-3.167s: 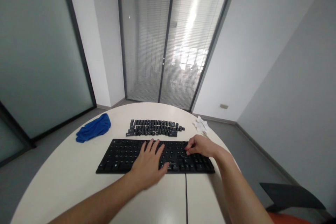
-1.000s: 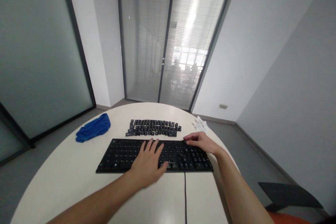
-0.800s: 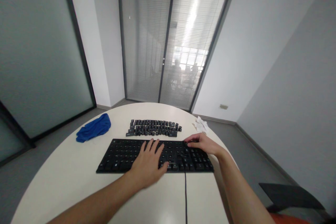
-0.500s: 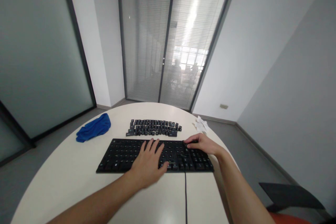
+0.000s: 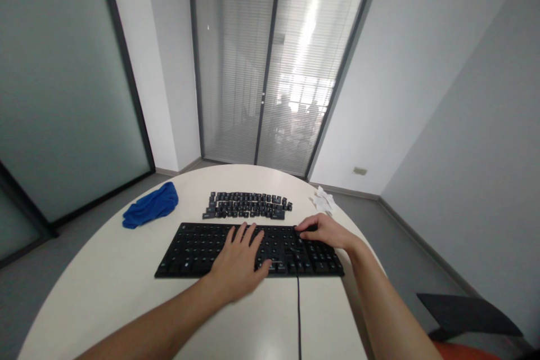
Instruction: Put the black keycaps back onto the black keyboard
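Note:
A black keyboard (image 5: 194, 250) lies across the white table, and many of its key positions show no caps. My left hand (image 5: 238, 264) rests on its middle, fingers spread flat and thumb out to the right. At the keyboard's upper right part, my right hand (image 5: 323, 232) is bent down with thumb and fingertips close together on the keys. Whatever is between those fingertips is too small and dark to make out. Just beyond the keyboard, loose black keycaps (image 5: 248, 205) lie in several rows.
A crumpled blue cloth (image 5: 151, 206) lies at the table's left edge. White tissue (image 5: 324, 201) sits near the right edge. The keyboard's black cable (image 5: 299, 315) runs toward me over the table (image 5: 113, 292). A dark chair (image 5: 468, 314) stands at the lower right.

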{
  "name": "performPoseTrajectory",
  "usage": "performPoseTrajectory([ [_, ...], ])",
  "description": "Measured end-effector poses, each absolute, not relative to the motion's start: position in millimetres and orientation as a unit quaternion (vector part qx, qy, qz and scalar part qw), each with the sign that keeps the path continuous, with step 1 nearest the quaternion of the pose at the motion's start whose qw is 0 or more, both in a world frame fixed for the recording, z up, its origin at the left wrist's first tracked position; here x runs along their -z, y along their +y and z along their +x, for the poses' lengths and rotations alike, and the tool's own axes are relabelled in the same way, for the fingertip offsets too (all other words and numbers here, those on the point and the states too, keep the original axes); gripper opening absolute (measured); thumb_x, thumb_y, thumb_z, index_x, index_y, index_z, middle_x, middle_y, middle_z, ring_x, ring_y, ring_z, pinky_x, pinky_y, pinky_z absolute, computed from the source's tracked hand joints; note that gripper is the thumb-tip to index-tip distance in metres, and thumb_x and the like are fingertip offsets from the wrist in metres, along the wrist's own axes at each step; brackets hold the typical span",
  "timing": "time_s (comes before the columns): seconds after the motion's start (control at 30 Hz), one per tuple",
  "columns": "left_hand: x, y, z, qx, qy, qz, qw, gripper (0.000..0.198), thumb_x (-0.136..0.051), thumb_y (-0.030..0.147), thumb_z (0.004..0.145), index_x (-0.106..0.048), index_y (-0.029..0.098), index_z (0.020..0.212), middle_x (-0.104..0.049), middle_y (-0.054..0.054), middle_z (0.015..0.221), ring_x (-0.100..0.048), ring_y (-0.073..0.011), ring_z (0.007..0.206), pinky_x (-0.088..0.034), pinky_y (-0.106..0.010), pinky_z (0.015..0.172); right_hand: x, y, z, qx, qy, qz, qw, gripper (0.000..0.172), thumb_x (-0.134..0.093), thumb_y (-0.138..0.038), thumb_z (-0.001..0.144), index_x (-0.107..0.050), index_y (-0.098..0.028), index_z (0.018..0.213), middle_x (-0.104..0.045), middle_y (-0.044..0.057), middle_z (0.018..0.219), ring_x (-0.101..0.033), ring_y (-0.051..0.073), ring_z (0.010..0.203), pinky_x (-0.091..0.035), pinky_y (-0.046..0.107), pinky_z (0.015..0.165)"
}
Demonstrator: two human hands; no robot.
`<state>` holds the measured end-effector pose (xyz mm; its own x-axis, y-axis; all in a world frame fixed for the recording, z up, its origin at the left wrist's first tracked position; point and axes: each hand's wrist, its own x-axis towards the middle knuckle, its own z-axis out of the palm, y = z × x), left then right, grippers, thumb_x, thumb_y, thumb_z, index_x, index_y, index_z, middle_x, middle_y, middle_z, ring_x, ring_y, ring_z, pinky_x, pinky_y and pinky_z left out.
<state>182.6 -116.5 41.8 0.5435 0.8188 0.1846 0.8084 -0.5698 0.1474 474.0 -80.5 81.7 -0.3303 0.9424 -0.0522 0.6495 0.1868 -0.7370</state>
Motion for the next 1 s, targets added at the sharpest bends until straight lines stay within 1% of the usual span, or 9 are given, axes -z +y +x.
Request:
performPoseTrajectory([
  [0.33,-40.5,-116.5,182.5,-0.116,0.465,0.878,0.017,0.066,-0.038,0.057,0.093,-0.042,0.018,0.147,-0.035,-0.012,0.156,-0.027,-0.0356,0.144,-0.02,-0.056,0.116,-77.3,-76.4,473.3,-0.314,-0.765,-0.52,0.214,0.025,-0.07,-0.031,0.072,-0.08,-0.018,0.092,-0.077,0.007,0.098,-0.068,0.025,0.096,-0.05,0.038,0.094],
  [0.53,-37.8,-115.6,182.9,-0.12,0.465,0.877,0.017,0.066,-0.039,0.056,0.093,-0.041,0.019,0.147,-0.035,-0.012,0.156,-0.027,-0.0354,0.144,-0.018,-0.056,0.117,-80.6,-78.7,471.2,-0.317,-0.768,-0.516,0.21,0.026,-0.066,-0.034,0.076,-0.079,-0.019,0.092,-0.077,0.007,0.097,-0.069,0.024,0.094,-0.051,0.038,0.092],
  [0.73,-39.4,-115.4,183.3,-0.116,0.465,0.877,0.022,0.066,-0.039,0.057,0.093,-0.042,0.019,0.147,-0.035,-0.013,0.156,-0.026,-0.036,0.144,-0.018,-0.056,0.117,-78.4,-77.0,472.2,-0.329,-0.753,-0.527,0.217,0.03,-0.067,-0.042,0.079,-0.078,-0.018,0.093,-0.077,0.007,0.098,-0.069,0.025,0.094,-0.049,0.039,0.093],
  [0.8,-40.0,-115.8,183.1,-0.117,0.465,0.877,0.025,0.067,-0.039,0.057,0.093,-0.042,0.018,0.147,-0.034,-0.013,0.156,-0.026,-0.0362,0.144,-0.018,-0.056,0.117,-76.6,-76.8,472.9,-0.317,-0.75,-0.536,0.223,0.033,-0.069,-0.043,0.078,-0.076,-0.017,0.097,-0.076,0.008,0.102,-0.068,0.026,0.098,-0.049,0.039,0.094],
  [0.9,-39.8,-115.8,182.7,-0.12,0.465,0.877,0.027,0.067,-0.038,0.058,0.093,-0.042,0.019,0.147,-0.034,-0.012,0.156,-0.025,-0.036,0.145,-0.017,-0.056,0.117,-74.1,-77.2,474.7,-0.297,-0.74,-0.561,0.222,0.047,-0.07,-0.044,0.076,-0.07,-0.018,0.116,-0.07,0.01,0.12,-0.062,0.028,0.111,-0.047,0.041,0.099],
  [0.93,-39.4,-115.7,182.6,-0.12,0.466,0.876,0.027,0.067,-0.038,0.058,0.093,-0.042,0.019,0.147,-0.034,-0.012,0.156,-0.025,-0.0358,0.145,-0.017,-0.056,0.117,-73.6,-77.4,475.4,-0.298,-0.734,-0.572,0.212,0.051,-0.07,-0.045,0.077,-0.068,-0.019,0.12,-0.068,0.011,0.124,-0.061,0.028,0.114,-0.046,0.041,0.101],
  [1.0,-38.7,-115.3,182.5,-0.119,0.465,0.877,0.026,0.067,-0.038,0.058,0.093,-0.042,0.019,0.147,-0.035,-0.012,0.156,-0.025,-0.0357,0.145,-0.017,-0.056,0.117,-73.5,-77.6,476.4,-0.308,-0.724,-0.589,0.183,0.053,-0.068,-0.048,0.078,-0.067,-0.019,0.122,-0.068,0.01,0.125,-0.062,0.028,0.114,-0.044,0.041,0.103],
])
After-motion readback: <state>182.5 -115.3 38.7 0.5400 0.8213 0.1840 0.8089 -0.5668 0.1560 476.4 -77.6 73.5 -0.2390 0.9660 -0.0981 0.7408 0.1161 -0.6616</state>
